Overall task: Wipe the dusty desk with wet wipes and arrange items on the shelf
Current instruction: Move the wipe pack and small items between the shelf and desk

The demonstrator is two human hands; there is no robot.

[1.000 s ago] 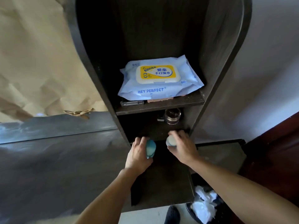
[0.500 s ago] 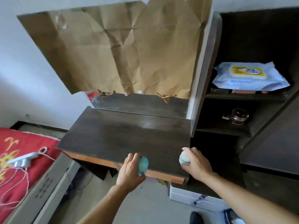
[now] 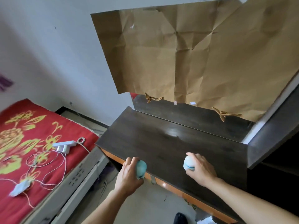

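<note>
A dark wooden desk (image 3: 169,143) fills the middle of the view, its top bare with a glossy patch. My left hand (image 3: 128,175) grips a small teal rounded object (image 3: 141,168) just off the desk's front edge. My right hand (image 3: 200,170) grips a small pale rounded bottle with a blue band (image 3: 189,164) above the desk's front right part. The dark shelf unit (image 3: 273,139) shows only its side panel at the right; its shelves and the wet wipes pack are out of view.
Crumpled brown paper (image 3: 194,54) covers the mirror behind the desk. A bed with a red flowered cover (image 3: 24,143) lies at the left, with a white power strip (image 3: 64,145) and cords on it. Grey floor (image 3: 145,207) is below the desk's orange front edge.
The view has swung left from the shelf to the desk. Both hands came away from the lower shelf, still holding their objects, and now hover at the desk's front edge, farther apart.
</note>
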